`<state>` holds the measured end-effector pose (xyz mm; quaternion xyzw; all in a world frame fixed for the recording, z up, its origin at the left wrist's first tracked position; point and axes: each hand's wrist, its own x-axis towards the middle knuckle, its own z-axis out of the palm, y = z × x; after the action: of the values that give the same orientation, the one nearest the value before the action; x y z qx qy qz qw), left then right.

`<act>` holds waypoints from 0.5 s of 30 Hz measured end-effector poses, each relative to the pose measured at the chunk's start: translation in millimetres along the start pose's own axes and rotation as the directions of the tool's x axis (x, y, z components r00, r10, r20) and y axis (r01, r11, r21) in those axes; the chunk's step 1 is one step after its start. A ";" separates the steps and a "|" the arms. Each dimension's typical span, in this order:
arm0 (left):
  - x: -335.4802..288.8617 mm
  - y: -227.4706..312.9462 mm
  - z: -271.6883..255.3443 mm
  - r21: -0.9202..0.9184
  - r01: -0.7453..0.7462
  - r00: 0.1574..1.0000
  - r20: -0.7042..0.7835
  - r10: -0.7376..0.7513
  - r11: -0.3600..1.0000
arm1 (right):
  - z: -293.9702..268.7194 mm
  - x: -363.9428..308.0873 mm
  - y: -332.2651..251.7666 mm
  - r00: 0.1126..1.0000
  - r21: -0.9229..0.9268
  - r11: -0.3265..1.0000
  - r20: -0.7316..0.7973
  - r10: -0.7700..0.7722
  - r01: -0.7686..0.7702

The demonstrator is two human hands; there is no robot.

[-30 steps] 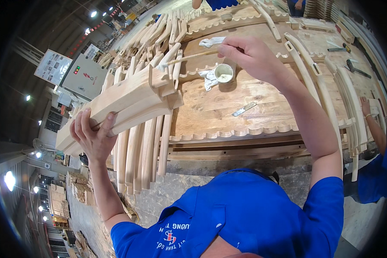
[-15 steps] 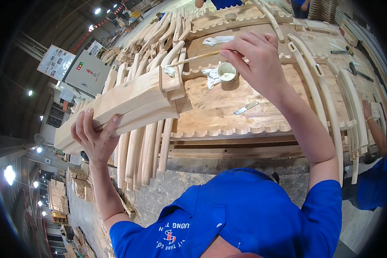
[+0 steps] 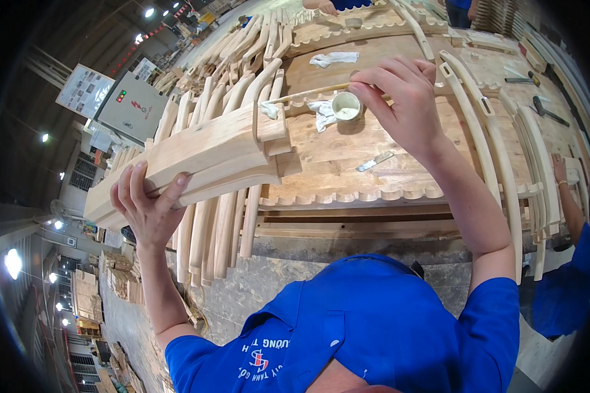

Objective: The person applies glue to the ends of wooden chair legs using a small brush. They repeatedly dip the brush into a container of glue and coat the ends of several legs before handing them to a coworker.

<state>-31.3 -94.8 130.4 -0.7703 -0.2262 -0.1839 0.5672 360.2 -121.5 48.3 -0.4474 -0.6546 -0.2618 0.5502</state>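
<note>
As left fingers (image 3: 136,181) grip wood pieces (image 3: 200,150) | pale | stepped ends (image 3: 272,131)

Grey cabinet (image 3: 128,111) beside white noticeboard (image 3: 84,90); dark hammer (image 3: 554,116) at right.

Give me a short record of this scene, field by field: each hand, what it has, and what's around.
Left hand: left hand grips a bundle of shaped wooden pieces
Right hand: right hand pinches a thin stick
Stick's far end: whitish, at the bundle's end; contact unclear
Cup: small cup with whitish contents, beside a crumpled white cloth
Bench: flat-bladed tool on the wooden surface
Right side: hammer, long curved bars
Other people: blue-clad co-worker at right, partly visible
</note>
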 end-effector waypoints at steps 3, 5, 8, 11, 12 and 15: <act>0.2 -0.4 0.5 -0.006 -0.009 1.000 0.000 0.009 1.000 | -0.4 -2.5 -0.9 1.000 0.007 1.000 0.000 0.024 -0.024; -0.2 0.5 1.2 0.009 -0.007 1.000 -0.010 0.008 1.000 | -1.0 -4.0 -1.5 0.999 0.012 0.999 0.001 0.034 -0.034; 0.3 2.0 1.2 0.000 0.003 1.000 -0.018 -0.003 1.000 | -2.3 -5.6 -1.6 1.000 0.008 1.000 -0.010 0.024 -0.024; 0.0 0.1 2.1 -0.009 -0.005 1.000 -0.004 0.005 1.000 | -3.6 -6.1 -2.5 1.000 -0.005 1.000 -0.024 0.007 -0.007; -0.7 -0.1 2.4 0.004 -0.005 1.000 0.000 0.005 1.000 | -3.7 -6.4 -3.4 1.000 -0.002 1.000 -0.024 0.003 -0.003; -2.7 0.9 4.4 0.030 -0.008 1.000 0.009 0.008 1.000 | -1.3 -10.3 -3.5 0.999 0.032 0.999 0.036 0.041 -0.042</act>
<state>-33.0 -91.2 127.0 -0.7635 -0.2284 -0.1748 0.5782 357.7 -127.2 39.3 -0.4562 -0.6592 -0.2315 0.5511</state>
